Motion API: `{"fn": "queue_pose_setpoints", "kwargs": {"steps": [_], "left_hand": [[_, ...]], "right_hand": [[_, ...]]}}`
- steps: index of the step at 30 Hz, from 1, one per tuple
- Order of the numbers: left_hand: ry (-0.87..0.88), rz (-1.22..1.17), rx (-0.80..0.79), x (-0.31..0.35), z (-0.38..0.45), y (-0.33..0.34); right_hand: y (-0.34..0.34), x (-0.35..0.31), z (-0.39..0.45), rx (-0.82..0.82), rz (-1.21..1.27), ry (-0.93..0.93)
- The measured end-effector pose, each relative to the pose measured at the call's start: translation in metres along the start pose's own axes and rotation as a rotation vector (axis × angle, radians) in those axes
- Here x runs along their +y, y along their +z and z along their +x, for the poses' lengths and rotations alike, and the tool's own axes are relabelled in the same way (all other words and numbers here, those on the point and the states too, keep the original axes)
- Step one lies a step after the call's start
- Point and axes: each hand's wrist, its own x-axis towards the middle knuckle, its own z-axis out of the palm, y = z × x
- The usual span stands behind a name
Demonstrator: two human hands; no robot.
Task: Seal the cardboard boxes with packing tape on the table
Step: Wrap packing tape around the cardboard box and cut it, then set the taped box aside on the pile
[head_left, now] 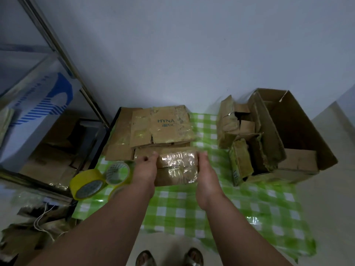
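Note:
A small cardboard box (pixel 177 167) with shiny clear tape across its top sits on the green checked tablecloth (pixel 192 212). My left hand (pixel 145 170) grips its left side and my right hand (pixel 206 173) grips its right side. Just behind it lies a stack of flattened cartons (pixel 161 129), the top one printed HYNA. A yellow tape roll (pixel 87 184) leans at the table's left edge, with a clearer roll (pixel 117 172) beside it, close to my left wrist.
A large open carton (pixel 299 131) at the back right holds several smaller worn boxes (pixel 238 135). A metal shelf frame (pixel 63 54) with a blue and white box (pixel 38 104) stands on the left. My feet (pixel 169 258) show below the table's near edge.

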Motion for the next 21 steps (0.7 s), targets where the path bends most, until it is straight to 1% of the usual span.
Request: {"fn": "queue_pose_setpoints", "kwargs": {"steps": [3,5,8,12,14,16,18,21], "left_hand": [[0.074,-0.003,-0.028,-0.001,-0.005,0.004],[0.107,-0.008,-0.05,-0.002,-0.004,0.006],[0.091,-0.009,-0.075,0.0,-0.003,0.005],[0.021,-0.05,-0.134,-0.005,0.0,0.003],[0.01,-0.051,-0.12,-0.01,0.0,0.003],[0.037,-0.054,-0.098,-0.014,0.0,0.007],[0.071,-0.044,-0.109,-0.014,0.0,0.011],[0.117,-0.041,-0.116,-0.005,0.0,0.017]], "right_hand": [[-0.008,-0.004,0.013,0.023,0.043,0.099],[-0.012,-0.015,0.007,-0.033,0.01,0.138],[-0.026,-0.021,0.005,-0.118,-0.044,0.144],[-0.04,-0.025,-0.002,-0.213,-0.101,0.088],[-0.044,-0.028,-0.004,-0.222,-0.111,0.046],[-0.047,-0.029,-0.002,-0.199,-0.12,0.004],[-0.05,-0.03,-0.001,-0.18,-0.117,-0.025],[-0.058,-0.029,0.006,-0.198,-0.118,-0.044]]}}
